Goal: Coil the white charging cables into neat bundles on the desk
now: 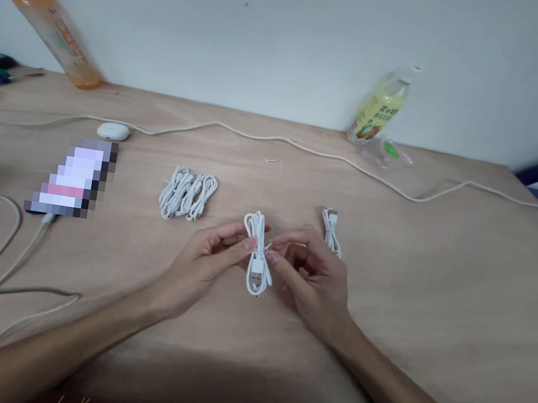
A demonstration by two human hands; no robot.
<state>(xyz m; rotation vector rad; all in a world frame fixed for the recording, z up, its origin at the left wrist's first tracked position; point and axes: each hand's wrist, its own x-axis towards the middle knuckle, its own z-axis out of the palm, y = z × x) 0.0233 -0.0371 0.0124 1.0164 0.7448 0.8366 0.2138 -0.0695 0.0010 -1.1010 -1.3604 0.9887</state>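
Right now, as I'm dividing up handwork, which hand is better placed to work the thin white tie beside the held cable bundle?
Probably the right hand: its fingertips are at the tie, while the left hand grips the cable bundle.

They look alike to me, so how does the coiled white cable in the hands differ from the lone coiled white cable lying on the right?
The held white cable coil points its metal-tipped plug down the picture; the lone white cable coil points its plug up. The left hand grips the first; the second lies on the pale brown table. Both are white and looped.
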